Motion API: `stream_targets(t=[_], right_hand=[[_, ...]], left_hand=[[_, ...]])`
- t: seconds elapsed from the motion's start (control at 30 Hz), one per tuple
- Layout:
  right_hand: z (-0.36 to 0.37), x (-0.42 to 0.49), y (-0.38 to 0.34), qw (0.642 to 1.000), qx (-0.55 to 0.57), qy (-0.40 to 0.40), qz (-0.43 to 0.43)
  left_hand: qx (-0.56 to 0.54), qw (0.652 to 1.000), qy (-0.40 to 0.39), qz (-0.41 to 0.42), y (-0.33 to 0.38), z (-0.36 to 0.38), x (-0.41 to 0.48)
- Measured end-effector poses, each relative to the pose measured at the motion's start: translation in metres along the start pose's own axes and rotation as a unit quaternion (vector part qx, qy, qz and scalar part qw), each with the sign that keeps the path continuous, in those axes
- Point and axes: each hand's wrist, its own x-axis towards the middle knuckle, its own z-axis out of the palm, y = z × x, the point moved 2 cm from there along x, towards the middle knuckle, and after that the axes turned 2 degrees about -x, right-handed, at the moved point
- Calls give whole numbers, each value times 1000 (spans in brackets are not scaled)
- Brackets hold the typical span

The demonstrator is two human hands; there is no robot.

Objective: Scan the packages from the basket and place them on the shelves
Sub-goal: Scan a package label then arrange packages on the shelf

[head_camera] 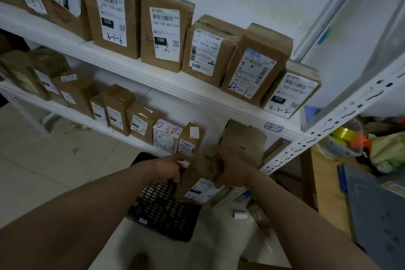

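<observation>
I hold a brown cardboard package (197,173) upright over the black mesh basket (162,210), its white label facing me at the lower end. My right hand (230,171) grips the package's right side. My left hand (169,167) is against its left edge with curled fingers; blur and something dark by the fingers hide what it holds. Behind the package, another brown parcel (243,140) stands on the lower shelf (140,140). The upper shelf (197,94) carries a row of labelled parcels.
A perforated white shelf post (328,126) slants down to the right of my hands. Past it, a wooden table (324,182) holds a yellow tape roll (346,133), bags and a grey board (372,215). A small white roll (240,215) lies beside the basket.
</observation>
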Motion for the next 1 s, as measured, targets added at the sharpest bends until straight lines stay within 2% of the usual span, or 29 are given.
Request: stream_targets(t=[0.13,0.27,0.4,0.5,0.6,0.7,0.8,1.0], right_hand=[[-3,15,-19,994,-93,30,-51],[-3,32,-28,988,-120,62,-77],[-6,43,-32,975,-176,82,-111],[-14,53,-33,954,-258,59,-141],[-20,66,-29,914,-356,49,-187],[-23,81,-24,871,-430,18,-235],[-26,97,-15,842,-445,45,-300],[-32,135,17,852,-434,28,-291]], left_hand=[[-14,999,-23,31,-4,-16,6],[43,996,-34,71,1,-17,8],[70,991,40,110,-2,-14,26],[91,985,71,127,-6,-15,36],[122,983,66,117,4,-14,39],[205,967,98,116,17,-21,51],[296,944,113,88,27,-27,66],[405,903,109,87,38,-21,109]])
